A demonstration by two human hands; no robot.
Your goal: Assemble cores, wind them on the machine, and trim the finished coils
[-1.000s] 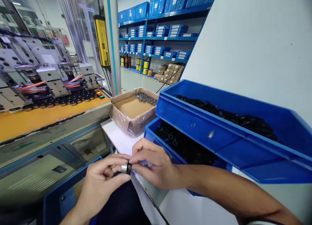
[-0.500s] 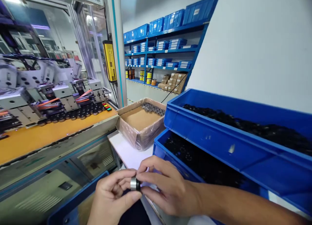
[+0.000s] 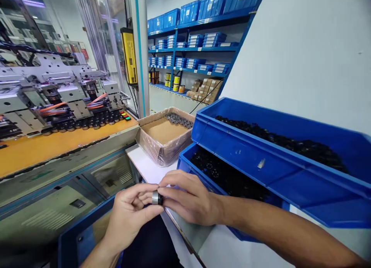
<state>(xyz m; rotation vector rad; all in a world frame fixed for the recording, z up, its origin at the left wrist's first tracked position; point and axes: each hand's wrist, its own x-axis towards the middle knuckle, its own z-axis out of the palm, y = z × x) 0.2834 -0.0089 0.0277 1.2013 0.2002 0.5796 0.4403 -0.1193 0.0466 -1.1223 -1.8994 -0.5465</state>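
Note:
A small silver metal ring with a black plastic part on its right end is between my hands, low in the middle of the head view. My left hand pinches it from the left, thumb below and index finger above. From the right, the fingertips of my right hand close on the black part. Whether that part is fully seated in the ring cannot be made out. Beyond my right hand, a lower blue bin holds many black plastic pieces.
Another blue bin of black parts sits on top, set to the right. A plastic-lined cardboard box with grey rings stands on the white table. At left is a machine with an orange worktop and a row of black parts.
My view has tipped downward, so the hands and bins appear higher in the picture. Both hands keep nearly the same grip on the ring and its black part.

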